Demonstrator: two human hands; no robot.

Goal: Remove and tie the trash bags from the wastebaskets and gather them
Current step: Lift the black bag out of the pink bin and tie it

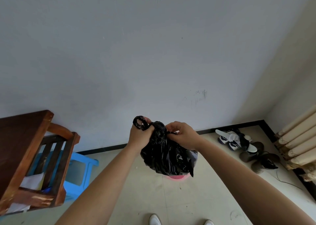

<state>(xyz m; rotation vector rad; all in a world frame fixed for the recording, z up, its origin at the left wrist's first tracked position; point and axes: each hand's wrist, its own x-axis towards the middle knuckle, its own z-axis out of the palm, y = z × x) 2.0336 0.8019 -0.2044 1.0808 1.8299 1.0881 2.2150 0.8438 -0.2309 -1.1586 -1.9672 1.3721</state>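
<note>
Now, bag (168, 156): black, full and crumpled; hangs clear of the floor between both hands, bunched tight at the neck and sagging wide lower down.
Left hand (139, 135): grips the left side of the bag's neck with fingers curled round the plastic.
Loop (139, 122): one handle of the bag, sticking up above the left knuckles.
Right hand (183, 135): pinches a twisted strip of plastic at the right side of the bag's neck, with fingertips closed on it.
Knot: partly hidden by fingers at the bag's neck; cannot tell whether finished.
Wastebasket (176, 177): pink, straight under the bag, showing only a sliver of rim past the bag's bottom; touching or apart, cannot tell.
Floor (145, 190): pale tile, beneath the bag.
Wall (153, 53): grey-white and scuffed, behind the bag.
Baseboard (102, 149): dark strip, behind the bag at floor level.
Chair (56, 156): brown wood with dark slats, well to the left of the bag.
Papers (32, 180): white sheets on the chair seat, far left of the bag.
Desk (18, 135): dark wood, farther left of the bag than the chair.
Stool (82, 170): blue plastic, left of the bag, just past the chair.
Sneakers (230, 140): white and blue, right of the bag, by the wall.
Boots (259, 159): brown, right of the bag, just beyond the sneakers.
Cable (287, 182): thin, on the floor right of the bag, near the boots.
Curtain (297, 139): beige folds, far right of the bag.
White shoes (154, 220): on the person's feet, below the bag at the bottom edge.
</note>
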